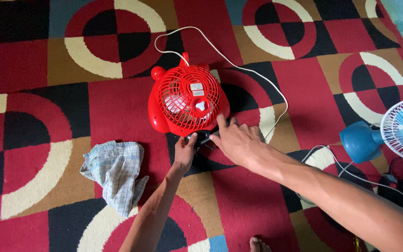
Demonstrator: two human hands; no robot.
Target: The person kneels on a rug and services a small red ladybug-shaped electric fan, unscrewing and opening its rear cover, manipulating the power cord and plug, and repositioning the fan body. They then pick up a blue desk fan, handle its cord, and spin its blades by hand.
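A small red fan (187,100) with a round wire grille and a white hub lies face up on the patterned carpet (38,116). Its white cord (239,65) loops behind it to the right. My left hand (184,154) grips a small black part (200,137) at the fan's near edge. My right hand (239,140) reaches across from the right, index finger extended and touching the grille's lower right rim, the other fingers by the black part.
A crumpled checked cloth (115,172) lies left of my left forearm. A blue and white fan (392,133) with its cord sits at the right edge. A toe (257,243) shows at the bottom.
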